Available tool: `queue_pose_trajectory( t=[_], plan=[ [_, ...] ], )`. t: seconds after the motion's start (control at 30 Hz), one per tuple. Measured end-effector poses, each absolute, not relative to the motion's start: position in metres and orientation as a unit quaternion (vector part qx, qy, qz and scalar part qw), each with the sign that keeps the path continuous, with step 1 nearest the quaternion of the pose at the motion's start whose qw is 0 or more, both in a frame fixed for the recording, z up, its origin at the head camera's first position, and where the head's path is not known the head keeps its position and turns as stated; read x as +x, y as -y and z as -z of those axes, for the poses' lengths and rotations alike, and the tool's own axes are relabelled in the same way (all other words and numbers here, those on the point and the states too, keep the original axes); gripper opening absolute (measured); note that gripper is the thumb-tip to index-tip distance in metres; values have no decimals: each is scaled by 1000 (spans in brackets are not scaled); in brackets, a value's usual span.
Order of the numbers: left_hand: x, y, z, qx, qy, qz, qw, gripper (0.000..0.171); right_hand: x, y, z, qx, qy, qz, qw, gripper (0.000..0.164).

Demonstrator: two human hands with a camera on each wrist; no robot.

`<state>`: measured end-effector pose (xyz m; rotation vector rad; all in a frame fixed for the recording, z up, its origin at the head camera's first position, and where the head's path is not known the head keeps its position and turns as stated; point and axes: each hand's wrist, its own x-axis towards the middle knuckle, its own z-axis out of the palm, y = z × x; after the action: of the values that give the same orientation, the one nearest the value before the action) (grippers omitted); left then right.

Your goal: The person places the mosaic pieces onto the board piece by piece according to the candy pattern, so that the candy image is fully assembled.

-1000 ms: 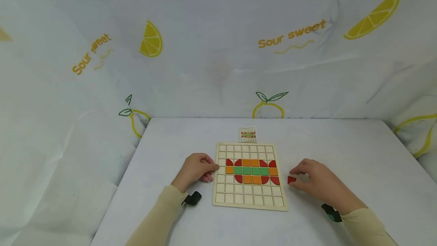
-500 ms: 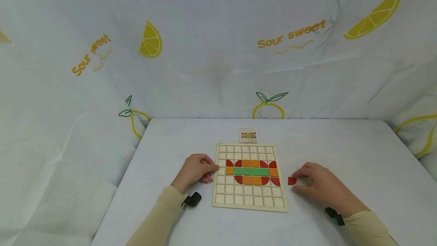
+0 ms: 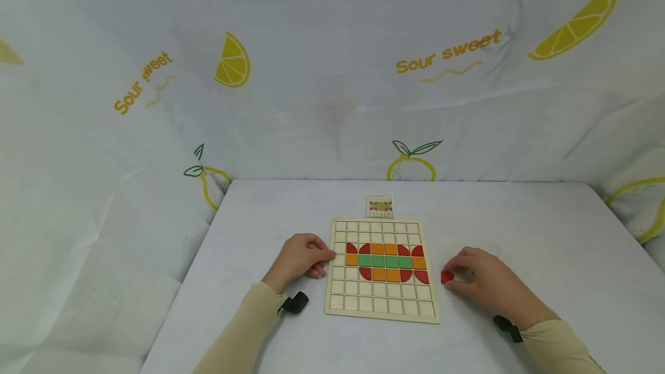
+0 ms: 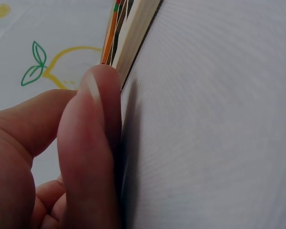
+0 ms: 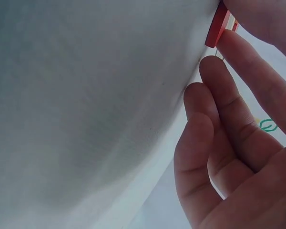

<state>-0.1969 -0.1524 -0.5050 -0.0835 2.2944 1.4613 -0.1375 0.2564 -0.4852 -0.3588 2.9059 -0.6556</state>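
Note:
My right hand [image 3: 483,281] pinches a small red quarter-circle tile [image 3: 447,277] between thumb and index finger, just right of a pale gridded puzzle board [image 3: 381,305]. In the right wrist view the red tile [image 5: 216,26] shows edge-on at the fingertips, close to the table surface; the other fingers are loosely curled. At the board's left edge my left hand [image 3: 298,258] holds the rim with thumb and index fingertips. The left wrist view has the thumb [image 4: 86,157] against the board's side [image 4: 138,33]. Green, orange and red tiles form a candy-like pattern across the board's middle.
A small pattern card [image 3: 379,205] with a matching candy-like picture lies behind the board. Everything rests on a white-covered table [image 3: 519,218]. A lemon-print cloth [image 3: 332,74] hangs behind it. A dark strapped device sits on each wrist.
The right hand has shifted slightly toward me and turned the red tile between its fingertips. The left hand and the board stay put; the head view has shifted a little.

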Motion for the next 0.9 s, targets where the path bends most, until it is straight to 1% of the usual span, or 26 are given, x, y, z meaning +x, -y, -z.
queue_pose_trajectory(
  t=[0.3,0.53,0.77,0.9],
  plan=[
    [-198,154,508,-23,-822,-529,208,27,-140,-256,488,-121,-966,218,73,18],
    [-198,155,509,-21,-823,-528,207,26,-147,-256,481,-128,-961,233,74,17],
    [-198,155,509,-21,-822,-530,208,26,-158,-237,473,-156,-958,234,52,16],
    [-197,154,507,-19,-822,-529,208,26,-165,-220,470,-165,-952,251,56,17]
  ],
)
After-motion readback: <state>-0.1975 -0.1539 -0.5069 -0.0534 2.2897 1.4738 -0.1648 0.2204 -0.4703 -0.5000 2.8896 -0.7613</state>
